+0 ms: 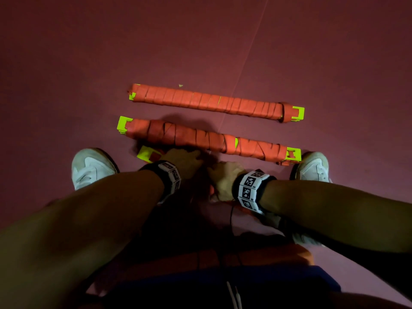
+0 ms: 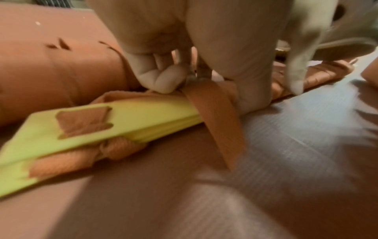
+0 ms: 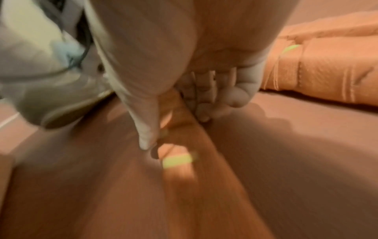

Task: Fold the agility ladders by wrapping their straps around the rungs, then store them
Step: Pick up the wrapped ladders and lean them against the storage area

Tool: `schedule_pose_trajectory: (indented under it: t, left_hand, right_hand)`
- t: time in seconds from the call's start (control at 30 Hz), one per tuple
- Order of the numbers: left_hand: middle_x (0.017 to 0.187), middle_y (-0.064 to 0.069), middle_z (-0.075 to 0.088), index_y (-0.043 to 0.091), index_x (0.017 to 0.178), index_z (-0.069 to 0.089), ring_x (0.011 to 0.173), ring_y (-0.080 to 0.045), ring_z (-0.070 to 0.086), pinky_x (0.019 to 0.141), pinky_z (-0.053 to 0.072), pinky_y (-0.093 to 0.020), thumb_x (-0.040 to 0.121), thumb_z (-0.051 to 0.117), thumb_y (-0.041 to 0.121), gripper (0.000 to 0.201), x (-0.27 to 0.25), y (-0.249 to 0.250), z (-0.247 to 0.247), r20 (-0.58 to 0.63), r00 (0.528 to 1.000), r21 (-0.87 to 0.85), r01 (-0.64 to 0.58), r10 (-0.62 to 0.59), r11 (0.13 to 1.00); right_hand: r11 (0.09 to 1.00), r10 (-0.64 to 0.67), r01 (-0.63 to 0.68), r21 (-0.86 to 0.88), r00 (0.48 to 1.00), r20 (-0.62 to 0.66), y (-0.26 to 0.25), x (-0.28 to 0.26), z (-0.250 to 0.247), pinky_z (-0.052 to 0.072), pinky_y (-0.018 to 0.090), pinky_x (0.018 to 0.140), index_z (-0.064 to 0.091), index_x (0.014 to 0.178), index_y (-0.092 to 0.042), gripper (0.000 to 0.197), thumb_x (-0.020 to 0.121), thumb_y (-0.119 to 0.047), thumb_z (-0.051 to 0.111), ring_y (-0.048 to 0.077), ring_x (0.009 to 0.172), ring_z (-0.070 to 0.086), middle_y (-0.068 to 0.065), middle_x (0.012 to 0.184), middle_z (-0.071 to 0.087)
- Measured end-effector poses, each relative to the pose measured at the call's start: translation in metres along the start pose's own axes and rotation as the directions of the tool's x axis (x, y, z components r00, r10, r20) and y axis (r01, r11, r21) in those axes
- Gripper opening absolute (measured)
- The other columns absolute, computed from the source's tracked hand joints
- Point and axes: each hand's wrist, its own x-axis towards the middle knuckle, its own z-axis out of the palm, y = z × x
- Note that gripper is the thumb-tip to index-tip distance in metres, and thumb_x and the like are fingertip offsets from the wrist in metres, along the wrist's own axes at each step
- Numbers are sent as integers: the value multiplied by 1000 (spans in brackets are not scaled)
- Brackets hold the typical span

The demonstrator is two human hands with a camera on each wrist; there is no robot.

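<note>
Strap point(image 2: 212, 113) under curled fingers point(image 2: 163, 79)

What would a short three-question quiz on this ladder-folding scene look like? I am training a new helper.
1. True or false: two fully wrapped bundles lie on the floor beyond the hands.
2. What does the left hand press on? A) a shoe B) the stack of yellow rungs C) a bag
3. Fill in: the right hand pinches the orange ____.

Key
1. True: the far bundle and the near bundle.
2. B
3. strap
</note>
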Motion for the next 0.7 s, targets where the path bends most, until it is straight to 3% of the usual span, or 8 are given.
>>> schedule_pose_trajectory:
  t: [0.1,0.2,0.3,0.37,0.43,0.5,0.6,0.7]
  left_hand:
    - [143,-2,49,29,146,44,124,-34,57,94,50,-44,93,63,43,58,-4,-4,-5,59,998,25,-29,27,999]
    - [138,-5,59,29,144,47,122,-35,60,93,50,-44,104,43,41,42,-5,-2,-9,56,997,81,-53,48,995]
    - [139,-5,58,29,145,46,122,-34,60,93,50,-42,106,38,38,41,-10,-10,-13,51,996,121,-84,78,989]
    - [140,-5,58,31,147,44,121,-33,60,92,51,-40,106,39,40,42,-15,-23,-19,59,993,139,-107,99,985]
    - [135,-5,61,33,146,44,117,-32,62,90,50,-39,104,42,44,43,-22,-36,-26,69,994,158,-92,82,983]
    - [129,-6,64,32,140,49,113,-32,63,89,53,-39,102,43,49,42,-27,-46,-32,53,996,168,-73,65,983]
    - [127,-3,65,33,135,51,108,-32,66,83,53,-36,96,55,47,42,-37,-55,-46,28,999,187,-42,38,981]
    - [127,0,64,36,140,45,110,-30,64,86,51,-37,85,68,47,61,-50,-66,-59,13,1000,180,-28,26,983]
  right_hand:
    - [998,-18,13,-68,997,-79,-4,-3,8,58,42,82,44,134,-12,74,80,-55,70,36,105,64,10,124,61]
    - [990,-73,63,-124,994,-78,-7,-4,9,58,40,81,51,130,-11,66,83,-54,65,35,104,65,9,120,64]
    - [962,-94,79,-261,995,-45,-11,-1,8,55,36,84,54,132,-14,56,90,-51,59,32,107,64,8,123,64]
    - [946,-78,57,-320,995,-55,-17,5,-4,53,39,91,52,138,-18,48,101,-47,41,32,113,63,10,128,63]
    - [940,-116,72,-333,987,-114,-23,7,-21,50,45,96,41,146,-11,46,108,-32,27,36,121,57,17,136,58]
    - [973,-72,28,-231,981,-183,-28,4,-35,49,46,92,41,142,-3,40,108,-21,29,38,122,56,19,136,56]
    - [997,2,-19,-79,977,-212,-32,-5,-55,52,47,80,45,134,-6,38,103,-28,44,39,110,63,13,126,61]
    - [999,-12,2,-51,981,-191,-34,-11,-75,51,47,81,33,146,-11,68,93,-43,62,40,110,63,12,129,58]
